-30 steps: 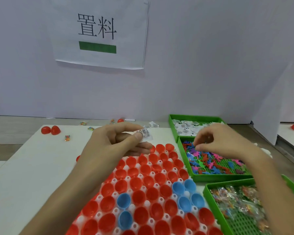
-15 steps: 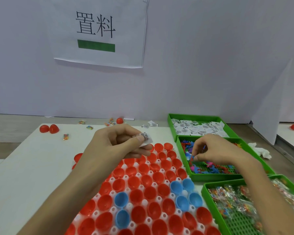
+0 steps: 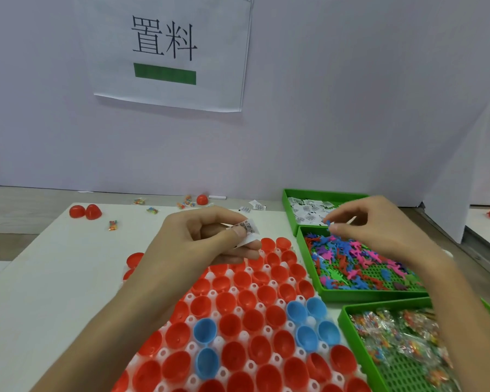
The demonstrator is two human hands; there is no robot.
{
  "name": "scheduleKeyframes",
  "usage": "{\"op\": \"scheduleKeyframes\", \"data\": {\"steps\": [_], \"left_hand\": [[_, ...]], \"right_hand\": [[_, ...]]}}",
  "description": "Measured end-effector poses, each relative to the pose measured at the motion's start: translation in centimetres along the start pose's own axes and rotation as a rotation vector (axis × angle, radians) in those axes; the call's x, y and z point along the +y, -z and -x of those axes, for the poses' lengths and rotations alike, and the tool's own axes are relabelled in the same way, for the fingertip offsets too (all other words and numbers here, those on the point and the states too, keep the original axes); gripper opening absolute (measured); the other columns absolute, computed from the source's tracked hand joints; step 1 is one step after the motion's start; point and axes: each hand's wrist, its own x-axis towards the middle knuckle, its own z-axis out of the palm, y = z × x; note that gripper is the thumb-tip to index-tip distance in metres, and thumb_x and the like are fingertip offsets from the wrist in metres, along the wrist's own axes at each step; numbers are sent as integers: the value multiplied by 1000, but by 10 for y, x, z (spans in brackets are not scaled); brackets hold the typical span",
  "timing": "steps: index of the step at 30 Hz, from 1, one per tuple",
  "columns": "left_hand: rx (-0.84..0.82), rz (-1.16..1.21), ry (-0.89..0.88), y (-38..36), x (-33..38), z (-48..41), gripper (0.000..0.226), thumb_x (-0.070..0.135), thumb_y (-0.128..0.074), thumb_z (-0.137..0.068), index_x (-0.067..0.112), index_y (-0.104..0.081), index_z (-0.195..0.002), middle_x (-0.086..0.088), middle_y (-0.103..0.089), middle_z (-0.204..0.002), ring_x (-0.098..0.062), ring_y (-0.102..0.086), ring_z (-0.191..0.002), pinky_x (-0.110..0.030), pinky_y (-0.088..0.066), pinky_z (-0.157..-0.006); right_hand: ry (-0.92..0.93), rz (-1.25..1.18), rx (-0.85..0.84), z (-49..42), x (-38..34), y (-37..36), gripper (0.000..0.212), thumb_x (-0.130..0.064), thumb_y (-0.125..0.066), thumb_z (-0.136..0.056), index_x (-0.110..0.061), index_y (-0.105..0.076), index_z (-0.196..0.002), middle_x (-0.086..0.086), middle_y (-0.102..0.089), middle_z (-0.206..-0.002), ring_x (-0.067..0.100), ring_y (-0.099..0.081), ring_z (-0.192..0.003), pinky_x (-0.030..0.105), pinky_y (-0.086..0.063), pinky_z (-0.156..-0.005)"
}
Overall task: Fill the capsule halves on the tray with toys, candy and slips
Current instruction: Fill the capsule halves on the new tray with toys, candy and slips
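Observation:
A white tray (image 3: 218, 342) holds several red capsule halves (image 3: 262, 292) and a few blue capsule halves (image 3: 306, 335), all looking empty. My left hand (image 3: 207, 239) hovers over the tray's far end and pinches white printed slips (image 3: 248, 230) between thumb and fingers. My right hand (image 3: 379, 224) is raised above the green toy bin (image 3: 351, 294) and pinches a small blue toy (image 3: 328, 222) at its fingertips. Behind it sits the green slip bin (image 3: 290, 210); the green candy bin (image 3: 348, 321) lies nearest.
Loose red capsule halves (image 3: 85, 212) and stray candy packets (image 3: 112, 224) lie on the white table at far left. Two more red halves (image 3: 135, 258) sit beside the tray's left edge. A white wall with a paper sign (image 3: 170, 52) stands behind.
My right hand lifted out of the toy bin and up toward the slip bin with a blue toy pinched. My left hand kept hold of the slips and hardly moved.

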Motion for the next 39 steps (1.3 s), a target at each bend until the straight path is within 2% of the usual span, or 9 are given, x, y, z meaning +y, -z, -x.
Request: {"op": "scheduleKeyframes", "data": {"steps": [5, 11, 16, 21, 23, 27, 31, 34, 39], "left_hand": [[-7, 8, -19, -8, -2, 2, 11, 11, -63, -89, 5, -72, -94, -13, -76, -82, -25, -75, -78, -22, -58, -66], [27, 37, -79, -13, 0, 4, 16, 15, -67, -84, 9, -75, -96, -9, -77, -85, -23, -75, -80, -23, -59, -70], [17, 189, -71, -15, 4, 8, 28, 22, -65, -73, 10, -76, -97, -11, -77, -91, -25, -75, -85, -21, -58, -68], [-66, 299, -14, -17, 6, 7, 36, 29, -63, -78, 8, -74, -105, -11, -75, -104, -26, -73, -96, -27, -59, -78], [-35, 225, -48, -19, 5, 8, 35, 26, -65, -78, 8, -73, -107, -9, -76, -100, -23, -73, -95, -25, -59, -77], [10, 170, -78, -20, 1, 8, 29, 20, -67, -77, 9, -74, -103, -9, -77, -94, -21, -74, -91, -24, -59, -75], [44, 173, -75, -18, 3, 8, 20, 12, -64, -85, 9, -73, -103, -9, -77, -92, -22, -75, -88, -24, -59, -72], [54, 158, -76, -16, 4, 8, 19, 10, -62, -87, 11, -73, -103, -8, -77, -91, -22, -75, -87, -23, -59, -71], [44, 146, -85, -17, 3, 9, 22, 13, -63, -84, 11, -72, -104, -7, -77, -92, -21, -75, -88, -22, -59, -71]], "right_hand": [[184, -604, -112, 22, -48, 10, 19, -30, -85, -71, -19, -76, -85, 6, -77, -84, 24, -76, -79, 19, -57, -71], [300, -831, -282, 39, -86, -8, 11, -25, -80, -74, -20, -76, -83, 5, -76, -84, 20, -74, -79, 22, -56, -75], [280, -749, -145, 40, -97, -27, 12, -32, -81, -75, -24, -78, -83, 3, -71, -79, 12, -63, -75, 19, -52, -69], [265, -641, 35, 41, -98, -33, 7, -26, -83, -78, -26, -77, -80, 8, -73, -82, 35, -68, -83, 45, -57, -76], [274, -590, 51, 41, -96, -33, 6, -27, -83, -79, -26, -77, -80, 4, -73, -78, 30, -67, -76, 41, -56, -69], [289, -473, 23, 40, -95, -28, 6, -33, -80, -79, -31, -75, -82, -8, -68, -72, 5, -59, -61, 16, -46, -56], [243, -339, 15, 35, -84, -11, 11, -42, -76, -80, -36, -74, -89, -9, -72, -85, 9, -68, -70, 28, -57, -67], [145, -102, 3, 27, -60, 7, 9, -45, -72, -80, -41, -72, -87, -19, -72, -85, 4, -67, -70, 27, -52, -66], [6, 217, -259, 20, -22, 22, 4, -37, -75, -84, -38, -75, -80, -25, -72, -80, -7, -65, -76, 25, -52, -73]]}}
